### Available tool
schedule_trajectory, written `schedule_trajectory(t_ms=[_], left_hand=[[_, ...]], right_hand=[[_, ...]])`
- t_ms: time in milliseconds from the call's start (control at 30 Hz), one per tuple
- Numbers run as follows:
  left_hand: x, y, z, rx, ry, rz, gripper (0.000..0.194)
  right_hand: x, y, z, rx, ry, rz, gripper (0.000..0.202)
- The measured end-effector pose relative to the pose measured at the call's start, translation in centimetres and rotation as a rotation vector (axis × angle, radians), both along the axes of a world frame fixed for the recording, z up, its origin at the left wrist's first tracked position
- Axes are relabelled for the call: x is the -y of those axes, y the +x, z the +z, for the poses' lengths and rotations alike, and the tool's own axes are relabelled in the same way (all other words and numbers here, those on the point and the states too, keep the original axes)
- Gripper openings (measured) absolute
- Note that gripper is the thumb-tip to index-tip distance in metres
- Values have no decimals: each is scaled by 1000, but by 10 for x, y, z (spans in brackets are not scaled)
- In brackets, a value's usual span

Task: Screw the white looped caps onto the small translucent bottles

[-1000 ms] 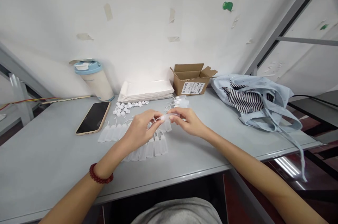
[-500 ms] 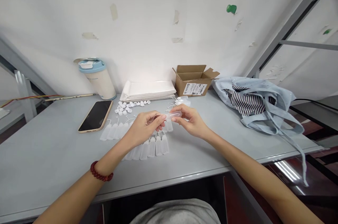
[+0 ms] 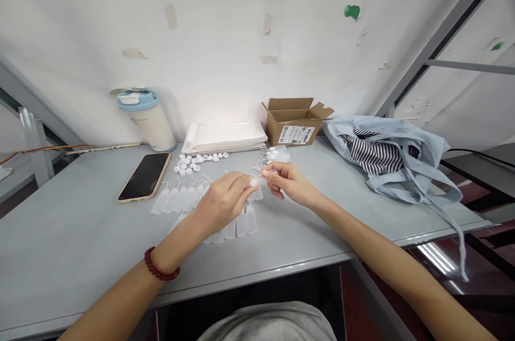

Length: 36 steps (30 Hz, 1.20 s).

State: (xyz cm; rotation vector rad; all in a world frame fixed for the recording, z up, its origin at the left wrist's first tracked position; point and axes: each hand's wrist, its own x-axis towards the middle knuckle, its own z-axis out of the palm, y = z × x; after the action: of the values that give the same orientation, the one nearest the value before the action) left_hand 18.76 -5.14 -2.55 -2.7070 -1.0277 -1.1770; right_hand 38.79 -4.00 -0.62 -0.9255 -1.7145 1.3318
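Note:
A small translucent plastic bottle (image 3: 259,179) is held between my two hands above the table. My left hand (image 3: 225,199) is closed, its thumb and fingers pinching the bottle's left end. My right hand (image 3: 290,184) grips the other end, fingertips mostly covering it. Below and left of my hands, similar bottles with thin loops (image 3: 177,199) lie in a row. A second row of bottles (image 3: 246,220) is nearer me, partly hidden by my left hand and forearm. Small white caps (image 3: 189,164) are scattered behind the rows.
A phone (image 3: 145,177) and a tumbler (image 3: 151,124) stand at the left. Behind are a stack of white envelopes (image 3: 227,136) and an open cardboard box (image 3: 295,126), with more bottles (image 3: 278,154) before it. A blue fabric bag (image 3: 402,153) hangs over the right edge.
My left hand has turned over at the bottle's left end, its back now facing up more. My right fingers have shifted along the bottle and cover more of it.

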Motion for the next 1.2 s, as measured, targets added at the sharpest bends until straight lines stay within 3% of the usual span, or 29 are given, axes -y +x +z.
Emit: schedule_trajectory(t_ms=[100, 400, 600, 700, 767, 867, 1033, 1133, 1200], left_hand=[[1, 2, 4, 60, -68, 9, 20], [6, 2, 28, 251, -760, -53, 36], [-1, -3, 30, 545, -1228, -168, 44], [-2, -4, 30, 585, -1348, -186, 43], [-1, -4, 30, 569, -1315, -168, 43], [3, -2, 32, 456, -1105, -115, 42], [6, -1, 28, 158, -583, -12, 32], [4, -2, 19, 59, -336, -15, 25], [3, -2, 13, 27, -208, -38, 21]], right_hand=[[0, -1, 0, -31, -17, -7, 38], [3, -1, -2, 42, 121, -42, 33], [0, 0, -11, 263, 869, -147, 21], [-2, 1, -16, 331, 1036, -156, 21], [-1, 1, -16, 351, 1030, -168, 22], [3, 0, -13, 306, 889, -157, 23], [7, -4, -5, 92, 303, -94, 31], [4, -5, -5, -74, -45, -23, 40], [1, -5, -6, -143, -192, 24, 45]])
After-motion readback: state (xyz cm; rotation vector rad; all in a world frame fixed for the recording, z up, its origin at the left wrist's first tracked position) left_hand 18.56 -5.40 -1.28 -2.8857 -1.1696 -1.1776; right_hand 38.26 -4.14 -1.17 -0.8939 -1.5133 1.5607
